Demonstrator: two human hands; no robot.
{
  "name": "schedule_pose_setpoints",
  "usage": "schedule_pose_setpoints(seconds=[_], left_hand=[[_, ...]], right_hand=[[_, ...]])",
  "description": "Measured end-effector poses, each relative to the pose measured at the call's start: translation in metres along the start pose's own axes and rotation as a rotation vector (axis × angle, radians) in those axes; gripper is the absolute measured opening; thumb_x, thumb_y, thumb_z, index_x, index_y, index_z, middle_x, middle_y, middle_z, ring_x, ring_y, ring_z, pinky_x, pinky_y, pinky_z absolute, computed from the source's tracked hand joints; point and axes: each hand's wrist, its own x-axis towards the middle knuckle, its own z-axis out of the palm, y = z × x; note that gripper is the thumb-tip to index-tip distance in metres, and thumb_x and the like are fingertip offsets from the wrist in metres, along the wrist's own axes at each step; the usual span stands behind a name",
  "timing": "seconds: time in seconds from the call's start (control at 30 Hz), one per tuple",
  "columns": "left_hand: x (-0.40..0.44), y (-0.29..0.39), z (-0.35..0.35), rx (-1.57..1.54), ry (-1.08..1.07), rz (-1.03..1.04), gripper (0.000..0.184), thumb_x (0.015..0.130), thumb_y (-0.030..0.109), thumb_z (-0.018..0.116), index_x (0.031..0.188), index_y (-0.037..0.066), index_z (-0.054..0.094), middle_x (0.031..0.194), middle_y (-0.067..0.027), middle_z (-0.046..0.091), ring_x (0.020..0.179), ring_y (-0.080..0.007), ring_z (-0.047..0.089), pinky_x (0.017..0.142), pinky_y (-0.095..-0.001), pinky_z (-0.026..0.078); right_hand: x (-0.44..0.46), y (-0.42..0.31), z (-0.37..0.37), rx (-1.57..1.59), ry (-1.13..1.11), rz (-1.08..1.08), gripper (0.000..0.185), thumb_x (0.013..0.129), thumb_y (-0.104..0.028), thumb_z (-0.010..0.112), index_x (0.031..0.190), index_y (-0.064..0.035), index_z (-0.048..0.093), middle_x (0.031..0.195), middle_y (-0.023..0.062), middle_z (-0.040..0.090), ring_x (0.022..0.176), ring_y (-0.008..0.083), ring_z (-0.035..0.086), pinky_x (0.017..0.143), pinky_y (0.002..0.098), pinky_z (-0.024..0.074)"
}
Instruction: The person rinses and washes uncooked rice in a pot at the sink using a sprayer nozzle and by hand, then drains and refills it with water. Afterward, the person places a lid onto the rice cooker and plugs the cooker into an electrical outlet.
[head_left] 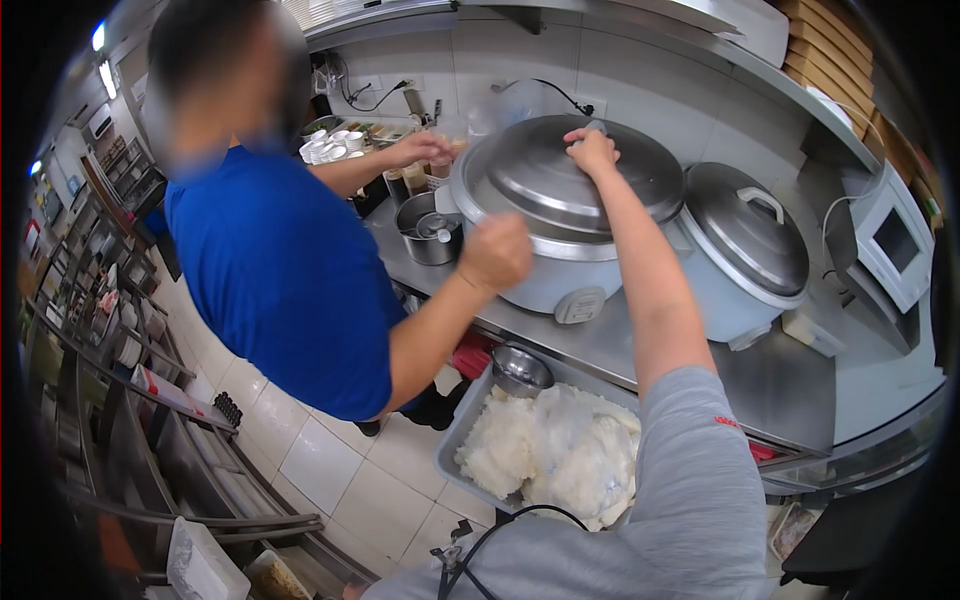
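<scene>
My right hand point(592, 150) is closed round the knob of a large grey metal lid point(540, 180), at the end of my outstretched arm. The lid lies over the left big cooker point(555, 270), a little off its rim at the left, where a gap shows. A white mass that looks like rice point(560, 440) fills a grey tub point(452, 440) below the counter, with a metal bowl point(522, 370) in its corner. My left hand does not show.
A co-worker in a blue shirt point(270, 270) stands at the left, both hands near the cooker. A second lidded cooker point(745, 240) is at the right. A metal pot point(428, 235) and small white cups point(335, 147) stand on the steel counter point(780, 390).
</scene>
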Motion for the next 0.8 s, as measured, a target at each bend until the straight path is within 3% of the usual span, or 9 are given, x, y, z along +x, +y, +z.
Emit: schedule_pose_setpoints(seconds=[0.13,0.37,0.5,0.57,0.63,0.7,0.77,0.8], left_hand=[[0.008,0.018,-0.001,-0.043,-0.002,0.026,0.035,0.061,0.030,0.069,0.079,0.000,0.061,0.076,-0.0178,0.062,0.076,-0.0313,0.060,0.069,-0.0378,0.047],[0.019,0.040,0.002,-0.062,-0.032,0.080,0.035,0.061,0.030,0.068,0.078,0.000,0.061,0.076,-0.0178,0.062,0.076,-0.0316,0.060,0.069,-0.0379,0.047],[0.026,0.059,0.007,-0.042,-0.080,0.126,0.034,0.061,0.030,0.068,0.077,0.000,0.061,0.076,-0.0178,0.062,0.076,-0.0317,0.060,0.069,-0.0380,0.047],[0.032,0.069,0.006,-0.020,-0.101,0.152,0.034,0.061,0.030,0.068,0.077,0.000,0.061,0.076,-0.0178,0.062,0.077,-0.0318,0.060,0.069,-0.0380,0.047],[0.040,0.079,0.002,0.005,-0.132,0.192,0.034,0.061,0.030,0.068,0.076,0.000,0.060,0.077,-0.0178,0.062,0.077,-0.0319,0.059,0.069,-0.0381,0.047],[0.053,0.088,-0.007,0.047,-0.164,0.232,0.034,0.061,0.030,0.068,0.076,0.000,0.060,0.077,-0.0179,0.062,0.077,-0.0320,0.059,0.069,-0.0381,0.047],[0.066,0.097,-0.014,0.081,-0.192,0.264,0.034,0.062,0.030,0.068,0.076,0.000,0.060,0.077,-0.0179,0.062,0.077,-0.0321,0.059,0.068,-0.0381,0.047],[0.072,0.101,-0.017,0.095,-0.200,0.278,0.034,0.062,0.030,0.068,0.076,0.000,0.060,0.077,-0.0179,0.062,0.077,-0.0321,0.059,0.068,-0.0382,0.047]], right_hand=[[-0.007,-0.014,0.029,0.056,-0.113,-0.015,0.023,0.069,-0.018,0.063,0.089,-0.0279,0.066,0.101,0.0061,0.060,0.105,0.0288,0.048,0.089,0.0413,0.0345],[-0.011,0.001,0.045,0.039,-0.065,-0.030,0.024,0.069,-0.025,0.067,0.092,-0.0306,0.065,0.100,0.0057,0.062,0.104,0.0271,0.051,0.089,0.0412,0.0360],[-0.014,0.006,0.039,0.096,-0.127,-0.180,0.029,0.070,-0.025,0.066,0.099,-0.0271,0.063,0.109,0.0103,0.056,0.103,0.0313,0.048,0.085,0.0431,0.0387],[-0.039,-0.001,0.019,0.064,-0.004,-0.219,0.030,0.072,-0.024,0.064,0.102,-0.0249,0.061,0.112,0.0114,0.053,0.104,0.0303,0.048,0.087,0.0421,0.0380],[-0.064,0.016,-0.003,0.178,0.434,-0.440,0.029,0.074,-0.024,0.063,0.103,-0.0214,0.060,0.110,0.0123,0.053,0.104,0.0294,0.048,0.088,0.0417,0.0373],[-0.108,0.043,-0.061,0.275,0.713,-0.484,0.027,0.077,-0.022,0.061,0.103,-0.0143,0.059,0.105,0.0118,0.054,0.102,0.0279,0.048,0.089,0.0394,0.0358],[-0.154,0.111,-0.097,0.293,0.956,-0.358,0.026,0.079,-0.017,0.059,0.101,-0.0035,0.058,0.110,0.0099,0.053,0.102,0.0240,0.048,0.089,0.0357,0.0343],[-0.178,0.149,-0.108,0.306,1.095,-0.188,0.023,0.081,-0.012,0.056,0.102,-0.0021,0.056,0.107,0.0080,0.053,0.099,0.0193,0.048,0.088,0.0329,0.0344]])
